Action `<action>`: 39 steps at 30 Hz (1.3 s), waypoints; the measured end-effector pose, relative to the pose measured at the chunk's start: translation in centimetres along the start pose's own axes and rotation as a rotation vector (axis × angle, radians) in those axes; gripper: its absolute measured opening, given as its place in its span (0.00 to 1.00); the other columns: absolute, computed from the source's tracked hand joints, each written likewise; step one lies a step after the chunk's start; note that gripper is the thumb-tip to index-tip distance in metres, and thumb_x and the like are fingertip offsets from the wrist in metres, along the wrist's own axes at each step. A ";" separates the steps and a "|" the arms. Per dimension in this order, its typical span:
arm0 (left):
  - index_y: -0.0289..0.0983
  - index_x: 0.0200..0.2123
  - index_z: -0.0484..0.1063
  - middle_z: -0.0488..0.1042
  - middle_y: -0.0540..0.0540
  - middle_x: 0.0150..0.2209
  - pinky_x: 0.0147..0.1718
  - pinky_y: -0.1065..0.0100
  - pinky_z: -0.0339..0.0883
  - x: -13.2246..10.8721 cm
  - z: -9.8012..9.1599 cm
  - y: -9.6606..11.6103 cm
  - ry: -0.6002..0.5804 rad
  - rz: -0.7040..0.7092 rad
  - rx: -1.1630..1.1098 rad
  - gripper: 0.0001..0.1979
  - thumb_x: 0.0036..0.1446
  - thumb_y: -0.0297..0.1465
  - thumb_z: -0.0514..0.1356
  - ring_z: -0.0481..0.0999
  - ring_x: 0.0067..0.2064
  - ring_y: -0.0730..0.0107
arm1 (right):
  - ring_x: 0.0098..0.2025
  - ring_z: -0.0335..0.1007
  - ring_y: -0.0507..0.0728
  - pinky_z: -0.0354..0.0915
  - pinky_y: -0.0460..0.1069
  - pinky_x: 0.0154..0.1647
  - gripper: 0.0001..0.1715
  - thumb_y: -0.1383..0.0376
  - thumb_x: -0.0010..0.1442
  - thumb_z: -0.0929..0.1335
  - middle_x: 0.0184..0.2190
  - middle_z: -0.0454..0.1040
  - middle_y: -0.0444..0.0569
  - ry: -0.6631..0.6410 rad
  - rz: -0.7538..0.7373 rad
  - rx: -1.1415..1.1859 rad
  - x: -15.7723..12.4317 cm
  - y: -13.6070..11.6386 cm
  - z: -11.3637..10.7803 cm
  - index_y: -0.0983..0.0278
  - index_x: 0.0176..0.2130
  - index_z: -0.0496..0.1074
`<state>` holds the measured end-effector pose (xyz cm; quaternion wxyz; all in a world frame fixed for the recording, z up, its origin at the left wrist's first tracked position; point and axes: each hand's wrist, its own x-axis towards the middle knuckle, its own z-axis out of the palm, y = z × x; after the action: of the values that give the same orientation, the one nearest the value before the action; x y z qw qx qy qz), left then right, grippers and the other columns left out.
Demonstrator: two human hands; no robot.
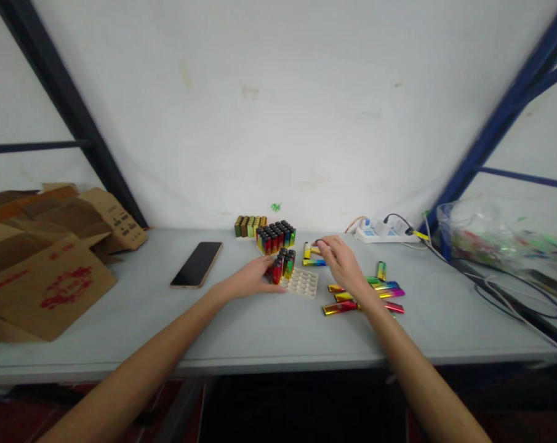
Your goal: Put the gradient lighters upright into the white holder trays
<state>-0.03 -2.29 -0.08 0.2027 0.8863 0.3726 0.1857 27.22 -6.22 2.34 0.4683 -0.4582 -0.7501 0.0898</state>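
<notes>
A white plastic tray (304,283) lies on the grey table (241,326), partly filled with upright coloured lighters (285,261). My left hand (255,280) rests beside the tray's left end, fingers curled against a red lighter (277,271). My right hand (340,261) reaches over loose lighters, its fingertips pinched on a lighter (316,245) that lies near a yellow one (307,250). Several shiny rainbow lighters (365,295) lie flat under and right of my right wrist.
A full tray of lighters (276,237) and a green-yellow batch (249,225) stand near the wall. A black phone (197,264) lies left of them. Cardboard boxes (47,258) fill the left end. A power strip (380,231), cables and a plastic bag (500,237) are on the right.
</notes>
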 end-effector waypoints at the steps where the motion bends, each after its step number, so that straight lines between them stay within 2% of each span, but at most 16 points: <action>1: 0.33 0.59 0.71 0.75 0.34 0.59 0.60 0.53 0.66 0.0 0.0 0.0 0.000 0.005 -0.007 0.38 0.51 0.50 0.71 0.75 0.58 0.44 | 0.44 0.71 0.59 0.64 0.52 0.48 0.23 0.52 0.75 0.59 0.39 0.75 0.53 -0.023 -0.047 -0.058 0.0 -0.4 0.1 0.62 0.39 0.73; 4: 0.33 0.59 0.71 0.75 0.35 0.58 0.60 0.55 0.66 0.0 0.1 -0.1 0.013 0.037 -0.036 0.37 0.51 0.48 0.71 0.75 0.58 0.47 | 0.37 0.70 0.57 0.63 0.50 0.42 0.23 0.55 0.76 0.59 0.32 0.73 0.50 -0.156 -0.134 -0.173 -0.2 -1.7 0.9 0.62 0.34 0.72; 7: 0.36 0.57 0.72 0.76 0.38 0.58 0.60 0.56 0.66 0.0 0.2 -0.2 0.026 0.075 -0.052 0.34 0.52 0.47 0.71 0.74 0.57 0.48 | 0.32 0.70 0.56 0.62 0.49 0.37 0.19 0.57 0.75 0.61 0.29 0.73 0.48 -0.234 -0.161 -0.209 -0.5 -2.4 2.1 0.62 0.34 0.70; 12: 0.35 0.54 0.74 0.78 0.39 0.52 0.53 0.57 0.70 -0.1 0.3 -0.1 0.027 0.044 -0.062 0.33 0.51 0.48 0.71 0.77 0.51 0.50 | 0.34 0.75 0.57 0.63 0.48 0.36 0.08 0.62 0.74 0.64 0.35 0.79 0.50 -0.300 -0.108 -0.197 -1.2 -2.0 3.8 0.63 0.46 0.70; 19: 0.36 0.55 0.74 0.77 0.38 0.53 0.55 0.56 0.69 0.0 0.3 -0.3 0.034 0.064 -0.054 0.33 0.50 0.48 0.72 0.76 0.52 0.49 | 0.40 0.77 0.58 0.67 0.50 0.41 0.07 0.62 0.73 0.66 0.39 0.80 0.53 -0.340 -0.101 -0.171 -1.4 -2.2 4.6 0.63 0.47 0.70; 23: 0.36 0.54 0.74 0.78 0.39 0.54 0.55 0.56 0.68 0.0 0.3 -0.4 0.036 0.065 -0.038 0.33 0.51 0.50 0.71 0.76 0.53 0.48 | 0.39 0.77 0.57 0.66 0.49 0.40 0.08 0.62 0.73 0.66 0.39 0.80 0.53 -0.344 -0.080 -0.147 -1.1 -2.6 4.6 0.64 0.45 0.71; 27: 0.37 0.57 0.73 0.76 0.40 0.57 0.59 0.57 0.66 0.1 0.3 -0.5 0.024 0.084 -0.034 0.34 0.52 0.50 0.70 0.75 0.57 0.48 | 0.36 0.76 0.57 0.63 0.48 0.37 0.10 0.60 0.72 0.67 0.35 0.80 0.52 -0.345 -0.035 -0.203 -1.1 -2.7 4.6 0.65 0.43 0.73; 32: 0.36 0.54 0.75 0.78 0.38 0.55 0.58 0.55 0.68 0.3 0.2 -0.5 0.017 0.041 0.000 0.33 0.52 0.51 0.69 0.77 0.55 0.46 | 0.33 0.75 0.57 0.59 0.48 0.33 0.19 0.52 0.68 0.70 0.30 0.80 0.52 -0.364 0.052 -0.319 -1.4 -2.9 4.4 0.65 0.35 0.77; 36: 0.35 0.54 0.75 0.78 0.37 0.55 0.59 0.53 0.68 0.4 0.2 -0.6 0.027 0.019 0.008 0.35 0.51 0.52 0.69 0.77 0.56 0.44 | 0.31 0.73 0.55 0.57 0.47 0.32 0.22 0.49 0.68 0.69 0.29 0.78 0.50 -0.366 0.039 -0.298 -0.9 -2.7 3.4 0.64 0.36 0.78; 39: 0.35 0.55 0.74 0.78 0.37 0.56 0.59 0.52 0.68 0.5 0.2 -0.7 0.022 0.008 0.011 0.35 0.51 0.52 0.69 0.77 0.56 0.44 | 0.33 0.73 0.55 0.58 0.47 0.34 0.18 0.53 0.70 0.68 0.31 0.79 0.50 -0.366 0.051 -0.329 -0.2 -1.4 1.8 0.64 0.37 0.78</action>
<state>-0.08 -1.52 -0.51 0.1931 0.8867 0.3724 0.1943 24.96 -6.65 2.03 0.2412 -0.5233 -0.8151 0.0596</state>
